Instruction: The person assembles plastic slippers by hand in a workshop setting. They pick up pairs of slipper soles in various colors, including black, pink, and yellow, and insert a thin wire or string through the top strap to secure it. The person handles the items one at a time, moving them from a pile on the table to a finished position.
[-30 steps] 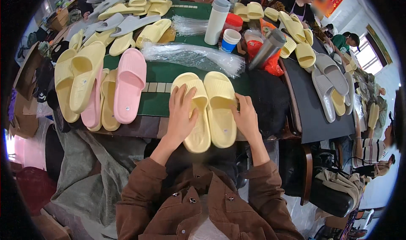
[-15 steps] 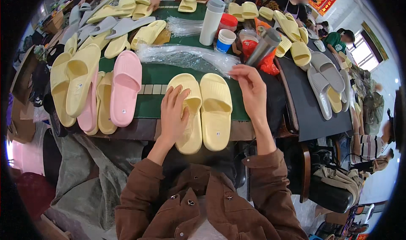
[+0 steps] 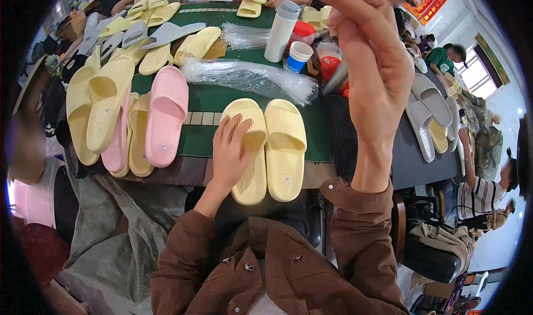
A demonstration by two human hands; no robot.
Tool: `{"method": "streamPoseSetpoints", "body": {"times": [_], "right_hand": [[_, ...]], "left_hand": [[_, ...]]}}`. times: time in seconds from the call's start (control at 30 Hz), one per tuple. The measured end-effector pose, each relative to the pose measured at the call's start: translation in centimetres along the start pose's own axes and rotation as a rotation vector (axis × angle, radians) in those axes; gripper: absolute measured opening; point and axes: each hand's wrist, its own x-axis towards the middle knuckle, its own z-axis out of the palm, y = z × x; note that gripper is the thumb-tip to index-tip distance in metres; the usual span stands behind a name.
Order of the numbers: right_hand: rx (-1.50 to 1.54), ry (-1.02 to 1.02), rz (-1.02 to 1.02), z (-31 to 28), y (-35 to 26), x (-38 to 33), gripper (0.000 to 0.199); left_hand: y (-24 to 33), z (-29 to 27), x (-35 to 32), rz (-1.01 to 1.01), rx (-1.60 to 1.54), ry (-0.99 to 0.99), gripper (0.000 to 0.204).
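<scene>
Presently, a pale yellow pair lies at the table's edge, with vessels behind it

The two slippers of this pair lie side by side on the green table top, directly before the person, with their toes pointing away. The left hand rests upon the left slipper; its fingers are loosely parted over the strap, and the thumb stands apart from them. The right hand is raised high and near to the camera, well apart from the pair. Its thumb and fingers stand close together, a narrow pinch, but I cannot tell whether something thin is between them.

Behind the pair, a clear plastic sleeve contains many clear thin strands, whose pale ends fan out toward the right. Beyond it stands a white and blue cup; its mouth is open, but its content I cannot tell. Just beside are a tall white bottle with a grey cap, and a container with a red lid. A metal flask leans by a red bag, both partly hidden by the right hand.
</scene>
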Motion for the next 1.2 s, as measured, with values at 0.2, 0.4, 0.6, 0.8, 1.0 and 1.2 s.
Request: {"method": "streamPoseSetpoints", "body": {"times": [0.2,0.4,0.6,0.8,1.0,1.2], "right_hand": [[-0.091,-0.121,-0.045,1.1,0.8,-1.6,0.035],[0.089,-0.269,0.156,3.2,3.2,-2.4,0.031],[0.335,-0.19,0.006,4.3,2.5,-1.5,0.033],[0.878,0.235,0.15,2.2,4.0,-1.6,0.032],[0.737,0.569,0.56,2.0,12.2,-10.5,0.016],[0.459,0.578,0.958,3.2,17.7,-19.8,0.017]], "left_hand": [[-0.2,-0.1,-0.2,-0.005,-0.004,0.017,0.055],[-0.1,-0.2,-0.1,-0.005,-0.004,0.007,0.055],[-0.1,0.0,-0.1,-0.015,-0.005,-0.004,0.056],[-0.1,-0.1,-0.2,-0.016,-0.017,0.008,0.056],[0.2,-0.2,-0.1,-0.02,-0.028,0.014,0.056],[0.0,0.0,-0.1,-0.026,-0.024,-0.001,0.055]]}}
